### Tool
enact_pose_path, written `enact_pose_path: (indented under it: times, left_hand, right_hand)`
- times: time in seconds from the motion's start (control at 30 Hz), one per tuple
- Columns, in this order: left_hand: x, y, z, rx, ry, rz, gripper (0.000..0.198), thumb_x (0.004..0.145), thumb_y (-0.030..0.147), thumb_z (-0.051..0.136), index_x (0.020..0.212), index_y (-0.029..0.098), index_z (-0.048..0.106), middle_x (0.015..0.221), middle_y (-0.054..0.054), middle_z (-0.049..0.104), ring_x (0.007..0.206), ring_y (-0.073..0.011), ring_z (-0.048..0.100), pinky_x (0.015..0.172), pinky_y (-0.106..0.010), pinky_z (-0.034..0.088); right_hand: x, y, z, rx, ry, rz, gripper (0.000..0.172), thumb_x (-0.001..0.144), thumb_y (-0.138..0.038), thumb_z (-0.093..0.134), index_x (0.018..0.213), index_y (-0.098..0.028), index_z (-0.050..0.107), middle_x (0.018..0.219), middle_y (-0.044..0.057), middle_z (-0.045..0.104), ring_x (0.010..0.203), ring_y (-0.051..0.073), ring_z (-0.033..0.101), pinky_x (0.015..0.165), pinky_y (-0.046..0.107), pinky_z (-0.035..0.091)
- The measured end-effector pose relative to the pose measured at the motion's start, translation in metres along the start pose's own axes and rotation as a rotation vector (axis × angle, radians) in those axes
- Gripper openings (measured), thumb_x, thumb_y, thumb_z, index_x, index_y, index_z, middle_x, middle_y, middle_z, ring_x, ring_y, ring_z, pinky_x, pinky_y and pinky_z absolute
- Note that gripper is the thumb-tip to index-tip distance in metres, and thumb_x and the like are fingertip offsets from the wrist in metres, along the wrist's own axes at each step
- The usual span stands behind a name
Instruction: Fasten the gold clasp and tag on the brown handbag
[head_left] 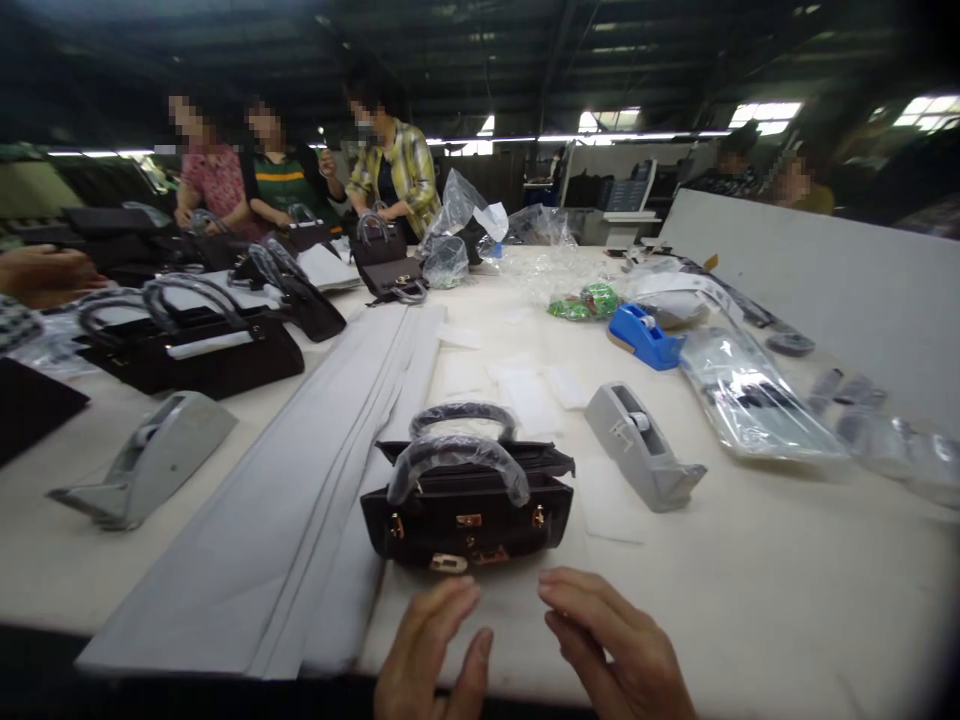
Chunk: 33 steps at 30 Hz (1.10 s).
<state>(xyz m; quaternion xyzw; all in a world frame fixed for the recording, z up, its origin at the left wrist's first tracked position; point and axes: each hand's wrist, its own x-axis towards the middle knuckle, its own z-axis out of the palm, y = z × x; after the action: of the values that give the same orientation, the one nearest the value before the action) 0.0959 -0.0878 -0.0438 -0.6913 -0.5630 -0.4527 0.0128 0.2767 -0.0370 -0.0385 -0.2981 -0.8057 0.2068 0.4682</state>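
A dark brown handbag [472,515] stands upright on the table right in front of me. Clear plastic film wraps its two arched handles [457,455], and gold-coloured clasps sit on its front. My left hand [435,650] is just below the bag's front left, thumb and fingers apart, holding nothing. Opposite it, my right hand [615,645] lies near the front right, its fingers stretched out and also holding nothing. A narrow gap separates both hands from the bag.
Left of the bag lies a stack of white paper sheets [262,500]. Grey tape dispensers [641,445] stand on both sides, with a blue tape dispenser [645,335] farther back. More handbags [195,350] are at left. Plastic bags [757,395] lie right. Several people work across the table.
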Motion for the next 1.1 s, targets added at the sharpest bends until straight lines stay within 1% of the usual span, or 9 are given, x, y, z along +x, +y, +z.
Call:
enact_pose_path:
  times: [0.07, 0.2, 0.27, 0.33, 0.47, 0.6, 0.8, 0.93, 1.1]
  left_hand:
    - [0.015, -0.01, -0.021, 0.15, 0.063, 0.037, 0.028, 0.077, 0.017, 0.056, 0.105, 0.019, 0.054, 0.103, -0.007, 0.059, 0.096, -0.0168, 0.056, 0.082, -0.028, 0.05]
    - [0.048, -0.028, -0.043, 0.319, 0.212, 0.049, 0.047, 0.072, 0.02, 0.062, 0.116, 0.015, 0.046, 0.117, -0.012, 0.05, 0.115, -0.0246, 0.044, 0.098, -0.042, 0.038]
    - [0.062, -0.038, -0.042, 0.294, 0.145, -0.038, 0.059, 0.072, 0.026, 0.063, 0.123, 0.015, 0.037, 0.121, -0.013, 0.048, 0.117, -0.0253, 0.041, 0.099, -0.044, 0.036]
    - [0.072, -0.047, -0.038, 0.219, -0.003, -0.076, 0.054, 0.074, 0.029, 0.061, 0.122, 0.019, 0.039, 0.118, -0.009, 0.05, 0.114, -0.0228, 0.043, 0.097, -0.041, 0.039]
    - [0.08, -0.056, -0.03, 0.15, -0.103, -0.047, 0.036, 0.076, 0.029, 0.059, 0.111, 0.022, 0.05, 0.107, -0.005, 0.052, 0.107, -0.0209, 0.043, 0.09, -0.036, 0.041]
    - [0.078, -0.054, -0.028, 0.129, -0.097, -0.085, 0.035, 0.077, 0.028, 0.058, 0.11, 0.022, 0.05, 0.107, -0.005, 0.052, 0.106, -0.0206, 0.041, 0.089, -0.035, 0.04]
    - [0.076, -0.051, -0.026, 0.114, -0.104, -0.093, 0.032, 0.078, 0.025, 0.056, 0.11, 0.021, 0.05, 0.109, -0.006, 0.053, 0.107, -0.0212, 0.039, 0.092, -0.037, 0.039]
    - [0.074, -0.047, -0.029, 0.088, -0.166, -0.086, 0.044, 0.075, 0.021, 0.055, 0.117, 0.019, 0.045, 0.116, -0.006, 0.05, 0.113, -0.0234, 0.033, 0.096, -0.041, 0.036]
    - [0.074, -0.044, -0.035, 0.126, -0.249, -0.077, 0.075, 0.061, 0.032, 0.068, 0.126, 0.016, 0.035, 0.126, -0.009, 0.042, 0.119, -0.0271, 0.027, 0.101, -0.043, 0.032]
  right_hand:
    - [0.016, 0.002, 0.005, -0.163, -0.025, -0.133, 0.03, 0.085, -0.005, 0.043, 0.114, -0.013, 0.051, 0.107, 0.013, 0.058, 0.095, 0.018, 0.058, 0.077, 0.024, 0.051]
    - [0.033, 0.011, 0.009, -0.502, -0.214, -0.183, 0.038, 0.082, 0.001, 0.03, 0.11, -0.011, 0.053, 0.104, 0.015, 0.058, 0.067, 0.018, 0.063, 0.05, 0.026, 0.053]
    - [0.038, 0.013, 0.009, -0.517, -0.339, -0.15, 0.034, 0.083, -0.001, 0.029, 0.095, -0.015, 0.057, 0.092, 0.01, 0.059, 0.055, 0.016, 0.059, 0.042, 0.026, 0.048]
    - [0.042, 0.015, 0.007, -0.41, -0.393, -0.124, 0.024, 0.087, -0.008, 0.035, 0.085, -0.017, 0.057, 0.083, 0.006, 0.057, 0.054, 0.015, 0.057, 0.044, 0.025, 0.048]
    - [0.044, 0.018, 0.006, -0.218, -0.302, -0.12, 0.015, 0.091, -0.02, 0.042, 0.092, -0.017, 0.057, 0.086, 0.005, 0.055, 0.068, 0.012, 0.059, 0.057, 0.019, 0.049]
    - [0.044, 0.024, 0.012, -0.283, -0.186, -0.186, 0.014, 0.089, -0.016, 0.046, 0.097, -0.016, 0.058, 0.087, 0.006, 0.057, 0.071, 0.012, 0.059, 0.056, 0.018, 0.047]
    - [0.048, 0.027, 0.019, -0.396, -0.135, -0.194, 0.012, 0.089, -0.018, 0.049, 0.094, -0.016, 0.06, 0.087, 0.005, 0.06, 0.067, 0.011, 0.06, 0.052, 0.018, 0.044]
    - [0.05, 0.024, 0.022, -0.398, -0.096, -0.196, 0.012, 0.089, -0.02, 0.049, 0.09, -0.015, 0.06, 0.083, 0.005, 0.061, 0.067, 0.011, 0.06, 0.053, 0.018, 0.045]
    - [0.051, 0.02, 0.021, -0.515, -0.042, -0.317, 0.012, 0.088, -0.015, 0.05, 0.093, -0.012, 0.06, 0.085, 0.008, 0.062, 0.063, 0.012, 0.059, 0.049, 0.021, 0.042]
